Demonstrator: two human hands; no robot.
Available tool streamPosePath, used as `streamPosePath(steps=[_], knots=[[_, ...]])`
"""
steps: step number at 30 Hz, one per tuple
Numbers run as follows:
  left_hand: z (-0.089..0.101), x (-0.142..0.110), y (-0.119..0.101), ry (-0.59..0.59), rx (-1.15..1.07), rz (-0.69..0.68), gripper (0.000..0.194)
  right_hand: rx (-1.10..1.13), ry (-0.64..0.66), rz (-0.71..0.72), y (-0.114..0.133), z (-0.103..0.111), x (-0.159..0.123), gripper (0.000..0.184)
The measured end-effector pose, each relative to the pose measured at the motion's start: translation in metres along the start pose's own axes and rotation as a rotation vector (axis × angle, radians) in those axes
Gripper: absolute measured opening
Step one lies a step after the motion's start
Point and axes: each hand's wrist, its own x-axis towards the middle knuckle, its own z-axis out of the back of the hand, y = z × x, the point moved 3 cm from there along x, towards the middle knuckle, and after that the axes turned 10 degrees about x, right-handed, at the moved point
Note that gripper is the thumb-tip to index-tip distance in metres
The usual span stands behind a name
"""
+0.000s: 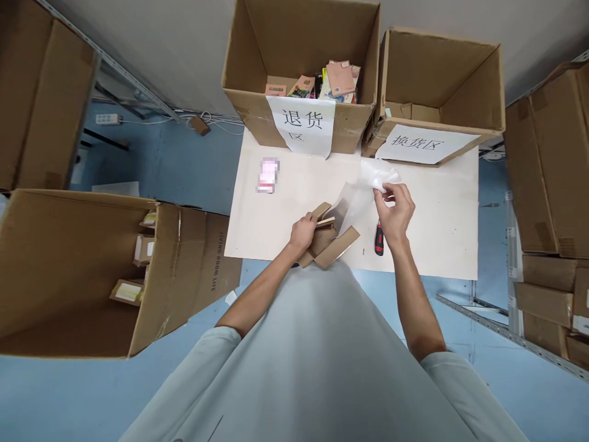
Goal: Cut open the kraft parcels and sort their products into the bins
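Observation:
My left hand (302,234) is closed around a small opened cardboard mailer box (330,239) at the near edge of the white table (432,227). My right hand (396,209) pinches a clear plastic bag (363,193) that stretches from the mailer up and to the right. A red-and-black utility knife (379,239) lies on the table just under my right wrist.
Two large open cartons stand at the table's far edge: the left carton (301,67) with a paper label holds several small packages, the right carton (437,80) is also labelled. A small pink item (268,175) lies on the table. Another open carton (92,270) sits at the left, stacked boxes (547,166) at the right.

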Motion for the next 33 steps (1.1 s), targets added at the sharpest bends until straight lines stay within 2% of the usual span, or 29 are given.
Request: streamPosePath(steps=[4,8,11,14,19,22,24,29,33], knots=[[0.009,0.029,-0.001,-0.013,-0.010,-0.125,0.037,-0.021,-0.044,0.020,0.005,0.006,0.003,0.017],[0.029,0.059,-0.010,-0.170,-0.044,-0.272,0.032,-0.065,-0.112,0.043,0.012,0.013,0.006,0.016],[0.051,0.069,-0.008,-0.278,-0.030,-0.372,0.025,-0.070,-0.166,0.071,0.016,0.018,0.006,0.014],[0.072,0.062,0.016,-0.393,-0.047,-0.390,0.024,-0.070,-0.200,0.092,0.018,0.019,0.002,0.013],[0.093,0.024,0.084,-0.575,-0.266,-0.231,0.011,-0.167,-0.173,0.119,0.017,-0.001,-0.019,0.015],[0.098,-0.002,0.111,-0.691,-0.415,-0.104,0.006,-0.240,-0.039,0.140,0.010,-0.027,-0.036,0.016],[0.102,-0.017,0.118,-0.750,-0.496,-0.041,0.007,-0.297,0.133,0.095,0.003,-0.049,-0.045,0.014],[0.117,-0.043,0.113,-0.845,-0.659,-0.006,0.018,-0.504,0.672,-0.081,-0.006,-0.100,-0.057,0.009],[0.132,-0.049,0.104,-0.822,-0.753,0.007,0.023,-0.559,0.867,-0.187,0.000,-0.126,-0.054,0.020]])
